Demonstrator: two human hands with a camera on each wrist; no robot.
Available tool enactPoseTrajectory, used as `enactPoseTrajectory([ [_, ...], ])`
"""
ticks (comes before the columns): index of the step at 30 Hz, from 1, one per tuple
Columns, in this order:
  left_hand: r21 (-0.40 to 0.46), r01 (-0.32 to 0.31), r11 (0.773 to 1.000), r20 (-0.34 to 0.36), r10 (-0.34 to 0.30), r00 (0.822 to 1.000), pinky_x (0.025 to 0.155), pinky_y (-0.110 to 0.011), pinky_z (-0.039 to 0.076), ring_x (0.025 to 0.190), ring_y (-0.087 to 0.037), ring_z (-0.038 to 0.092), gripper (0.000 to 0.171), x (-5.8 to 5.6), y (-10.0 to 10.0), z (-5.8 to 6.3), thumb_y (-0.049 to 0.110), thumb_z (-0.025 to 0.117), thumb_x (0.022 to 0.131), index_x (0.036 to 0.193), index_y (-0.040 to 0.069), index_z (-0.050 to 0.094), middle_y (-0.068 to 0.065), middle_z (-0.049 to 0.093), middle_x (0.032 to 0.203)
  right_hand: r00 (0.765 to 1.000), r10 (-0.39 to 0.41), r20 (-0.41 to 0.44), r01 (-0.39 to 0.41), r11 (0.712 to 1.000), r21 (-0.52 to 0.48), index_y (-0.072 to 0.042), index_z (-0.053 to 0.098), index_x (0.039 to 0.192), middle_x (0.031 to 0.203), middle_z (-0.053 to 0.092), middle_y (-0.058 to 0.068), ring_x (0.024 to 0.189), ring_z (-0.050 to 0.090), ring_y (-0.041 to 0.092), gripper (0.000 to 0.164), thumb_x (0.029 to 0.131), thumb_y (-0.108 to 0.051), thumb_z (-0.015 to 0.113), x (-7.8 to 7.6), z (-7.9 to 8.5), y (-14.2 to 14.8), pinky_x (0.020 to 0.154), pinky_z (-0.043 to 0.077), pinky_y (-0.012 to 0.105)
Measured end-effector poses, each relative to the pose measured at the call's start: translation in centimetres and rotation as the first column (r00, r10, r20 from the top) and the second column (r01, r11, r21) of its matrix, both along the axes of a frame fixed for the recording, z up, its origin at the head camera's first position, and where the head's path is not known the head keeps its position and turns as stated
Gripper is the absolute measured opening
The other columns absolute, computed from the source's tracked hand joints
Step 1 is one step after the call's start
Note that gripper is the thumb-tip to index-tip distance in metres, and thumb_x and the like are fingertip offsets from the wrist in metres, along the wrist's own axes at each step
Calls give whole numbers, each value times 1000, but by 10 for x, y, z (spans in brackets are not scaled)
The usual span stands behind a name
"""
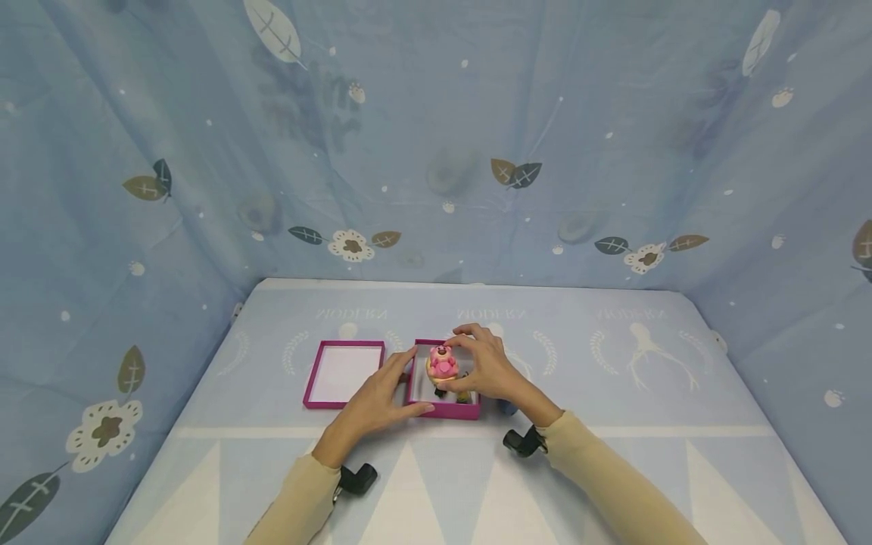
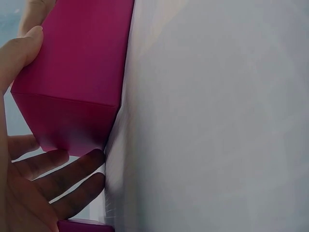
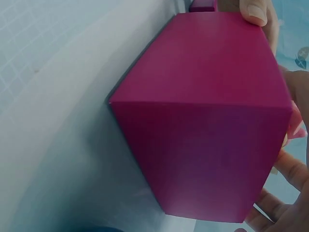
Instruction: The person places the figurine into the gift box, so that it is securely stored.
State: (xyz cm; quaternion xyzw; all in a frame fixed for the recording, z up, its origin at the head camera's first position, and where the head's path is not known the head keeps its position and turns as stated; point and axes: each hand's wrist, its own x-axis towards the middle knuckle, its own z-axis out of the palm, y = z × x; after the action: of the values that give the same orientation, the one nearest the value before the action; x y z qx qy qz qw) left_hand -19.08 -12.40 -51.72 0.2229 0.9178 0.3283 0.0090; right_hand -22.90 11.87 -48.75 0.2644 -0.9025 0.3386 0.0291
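Observation:
A pink bear figurine (image 1: 443,365) is pinched between the thumb and fingers of my right hand (image 1: 489,369), over an uncovered magenta box (image 1: 453,411) with a pale inside. My left hand (image 1: 376,400) holds the box at its near left corner, thumb on the front wall and fingers along the left side. In the left wrist view those fingers (image 2: 72,181) touch the side wall. Small dark and yellow items (image 1: 464,397) lie inside the box, partly covered by the figurine and right hand. The right wrist view shows mostly the box's outer walls (image 3: 203,154).
Left of the box lies a shallow magenta-rimmed tray or lid (image 1: 327,405) with a white inside. A small blue object (image 1: 507,407) sits right of the box, partly hidden by the right forearm. Blue patterned cloth (image 1: 436,136) hangs behind the table (image 1: 613,393).

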Motion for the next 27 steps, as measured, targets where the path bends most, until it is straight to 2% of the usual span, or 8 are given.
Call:
enactPoseTrajectory([
  [6,-4,-1,1000,-2,1,1000,105,-53,46,127,-27,54,104,0,0,0,64,73,76,156,18,25,-6,44,149,1000,5,3,-5,1000,6,-15,67,118,137,49,14,129,43,35,62,66,-41,90,-1,-2,1,105,30,58],
  [16,-1,4,1000,2,-4,1000,105,-55,45,131,-28,52,104,-1,-1,0,66,72,76,156,20,25,-5,43,150,1000,11,-26,-10,998,60,-18,68,116,139,48,9,130,42,33,63,64,-46,90,-4,-6,-6,105,30,55],
  [27,5,-2,1000,6,2,1000,106,-57,43,135,-29,48,103,0,-1,-1,66,71,76,156,19,26,-4,43,150,996,-69,-64,75,993,92,-21,74,111,144,45,7,134,36,35,63,58,-52,91,-3,-12,-25,104,23,60],
])
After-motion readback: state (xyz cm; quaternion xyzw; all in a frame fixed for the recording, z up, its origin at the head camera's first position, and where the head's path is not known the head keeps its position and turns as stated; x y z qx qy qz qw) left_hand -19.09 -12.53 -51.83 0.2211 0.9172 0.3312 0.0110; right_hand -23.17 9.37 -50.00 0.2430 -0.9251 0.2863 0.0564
